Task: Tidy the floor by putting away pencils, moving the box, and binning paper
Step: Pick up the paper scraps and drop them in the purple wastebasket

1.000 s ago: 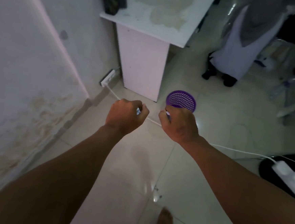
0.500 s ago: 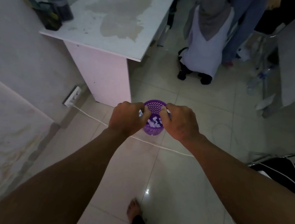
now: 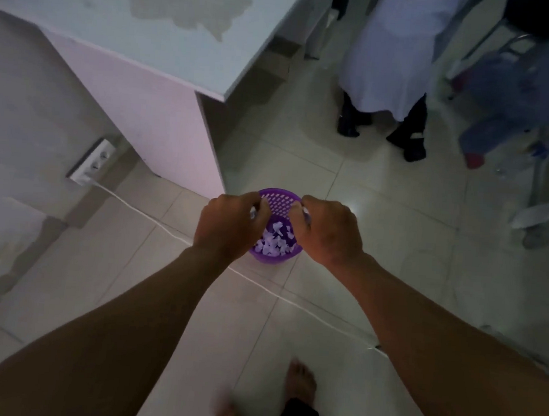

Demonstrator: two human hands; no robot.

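A small purple mesh bin [image 3: 280, 205] stands on the tiled floor, with several white paper scraps [image 3: 273, 242] lying in its bottom. My left hand [image 3: 229, 225] is held over the bin's left rim, fingers curled round a small bit of white paper. Over the right rim, my right hand [image 3: 327, 231] is curled the same way, with a sliver of white paper showing at its fingers. The hands hide the near part of the bin's rim.
A white desk [image 3: 168, 38] with a pinkish side panel stands just behind the bin. A white cable [image 3: 141, 212] runs from a wall socket [image 3: 93, 162] across the floor under my arms. A person stands at the back right. My bare feet show at the bottom.
I have walked up to the bin: it went from ahead of my hands to directly beneath them. Both hands stayed curled on the paper throughout.
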